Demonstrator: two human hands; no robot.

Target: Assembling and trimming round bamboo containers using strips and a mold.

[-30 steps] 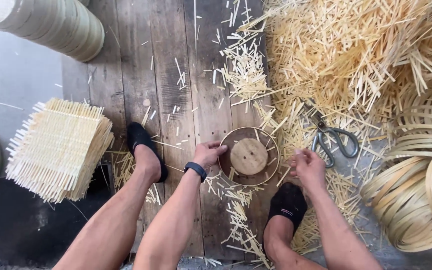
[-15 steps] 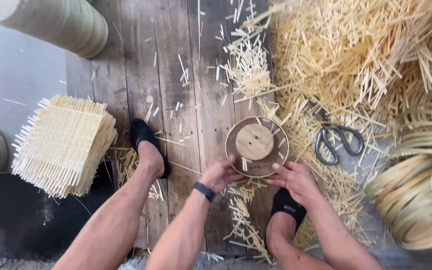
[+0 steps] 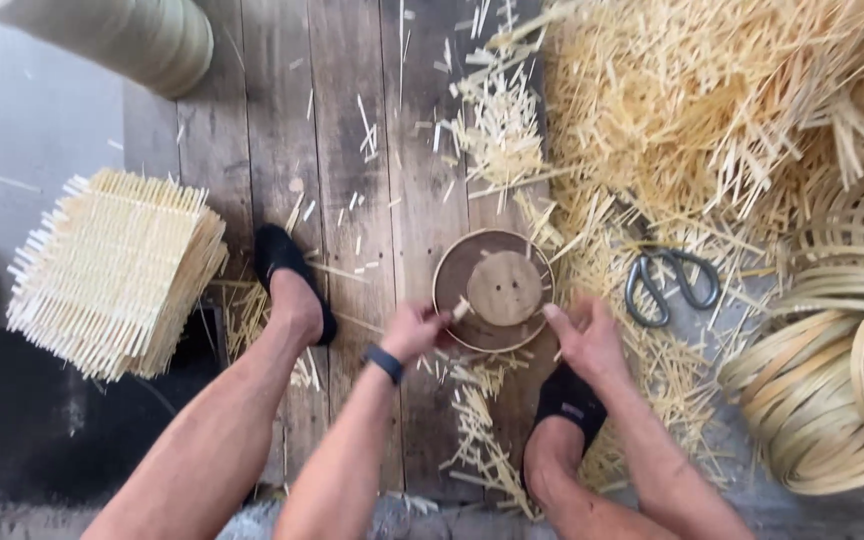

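Flanking round wooden form [image 3: 497, 290]: scissors [image 3: 670, 285], bamboo slivers [image 3: 712, 110]

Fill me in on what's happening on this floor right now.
A person sits over a plank floor, both hands on a round wooden mould ringed by a thin bamboo hoop. The left hand pinches the rim beside a short strip; the right hand steadies the other side. Scissors lie beside loose bamboo strips, with woven mats stacked at the left and coiled hoops at the right.

Weathered wooden plank floor [image 3: 352, 150], scattered bamboo strips [image 3: 712, 120], scissors [image 3: 670, 285], stacked woven mats [image 3: 117, 270], coiled hoops [image 3: 832, 390]
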